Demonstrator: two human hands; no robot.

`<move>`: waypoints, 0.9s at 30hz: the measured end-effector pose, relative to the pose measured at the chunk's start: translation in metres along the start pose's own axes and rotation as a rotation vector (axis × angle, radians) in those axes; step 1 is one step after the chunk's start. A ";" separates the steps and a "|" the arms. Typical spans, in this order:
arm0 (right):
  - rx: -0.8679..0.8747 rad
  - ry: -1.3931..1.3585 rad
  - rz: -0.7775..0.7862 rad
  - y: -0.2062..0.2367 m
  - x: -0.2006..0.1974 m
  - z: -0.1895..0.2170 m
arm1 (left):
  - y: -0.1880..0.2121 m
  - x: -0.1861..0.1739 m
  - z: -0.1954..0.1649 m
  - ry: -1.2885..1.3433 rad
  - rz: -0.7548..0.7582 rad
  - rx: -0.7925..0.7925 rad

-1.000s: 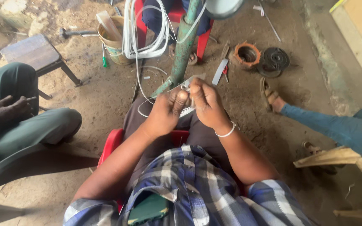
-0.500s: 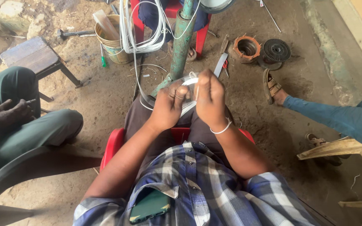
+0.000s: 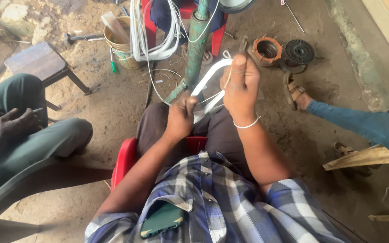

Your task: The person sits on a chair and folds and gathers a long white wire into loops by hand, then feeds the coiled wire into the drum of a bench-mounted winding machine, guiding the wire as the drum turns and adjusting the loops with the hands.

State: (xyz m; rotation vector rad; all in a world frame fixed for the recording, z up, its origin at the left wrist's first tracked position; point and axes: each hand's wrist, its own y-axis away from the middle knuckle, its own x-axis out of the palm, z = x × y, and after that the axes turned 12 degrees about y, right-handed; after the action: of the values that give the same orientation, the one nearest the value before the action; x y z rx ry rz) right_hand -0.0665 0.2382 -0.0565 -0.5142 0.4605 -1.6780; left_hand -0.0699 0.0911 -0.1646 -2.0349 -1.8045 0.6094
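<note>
Nearest the camera, a blue, white and grey checked shirt (image 3: 221, 202) was seen, with a dark green flat phone (image 3: 162, 220) tucked in its chest pocket. Below the thighs, the edge of a red plastic seat (image 3: 124, 157) was visible.

The left hand (image 3: 181, 114) was held low over the lap, its fingers pinched closed on the lower stretch of a flat white plastic strip (image 3: 210, 76) bent into a long loop. The right hand (image 3: 243, 83), with a thin white bangle (image 3: 247, 124) at the wrist, was raised higher and closed in a fist round the upper bend of the same strip, a thin white strand trailing from its fingers. The strip was thus held between both hands, above the knees and just in front of a green painted metal pole (image 3: 196, 49).

To the left, another person's hands (image 3: 5, 128) were rested on green trousers, beside a small grey wooden stool (image 3: 39, 60). To the right, a blue-trousered leg with a brown sandal (image 3: 296, 92) was stretched across the dirt floor (image 3: 113, 99).

Farther off, a coil of white cable (image 3: 151, 33) was hung beside a tan bucket (image 3: 120, 38), and an orange-rimmed round motor part (image 3: 266, 49) and a black ribbed disc (image 3: 299, 51) were laid on the ground.
</note>
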 end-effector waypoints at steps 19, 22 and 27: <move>0.261 -0.304 0.139 -0.056 -0.088 -0.011 | 0.057 -0.041 0.022 0.583 0.268 -0.382; 0.417 -0.385 0.195 -0.056 -0.089 -0.023 | 0.053 -0.038 0.009 0.602 0.250 -0.512; 0.407 -0.423 0.151 -0.064 -0.086 -0.042 | 0.042 -0.034 -0.015 0.093 0.079 -0.273</move>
State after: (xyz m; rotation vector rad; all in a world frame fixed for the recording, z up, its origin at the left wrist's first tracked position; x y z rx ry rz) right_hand -0.1296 0.3339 -0.0613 -0.4996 -0.1473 -1.4173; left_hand -0.0296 0.0523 -0.1712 -2.2789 -1.8436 0.2949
